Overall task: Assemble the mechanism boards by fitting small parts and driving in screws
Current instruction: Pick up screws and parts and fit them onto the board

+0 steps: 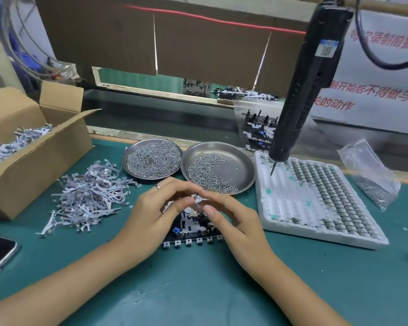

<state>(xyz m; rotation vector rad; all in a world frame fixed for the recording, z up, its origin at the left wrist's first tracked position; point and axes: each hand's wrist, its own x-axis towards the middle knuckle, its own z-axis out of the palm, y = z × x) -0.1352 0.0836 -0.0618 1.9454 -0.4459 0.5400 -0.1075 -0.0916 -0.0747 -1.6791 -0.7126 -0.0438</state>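
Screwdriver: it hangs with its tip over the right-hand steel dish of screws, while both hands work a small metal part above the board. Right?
Not quite. In the head view the screwdriver hangs with its tip over the white tray, not the dish. Both hands, left and right, do work a small part above the board.

Teal-green mat across the lower frame. Brown cardboard box at left, filled with pale grey metal strips; a matching silver-grey heap beside it. Two shiny steel dishes at centre, holding dull silver screws. White foam tray at right, its grid of cells patterned with dark grey parts and small green tabs. Black screwdriver in the upper right bears a blue label. Black board at centre carries one blue part. Red lettering on the white sign, upper right.
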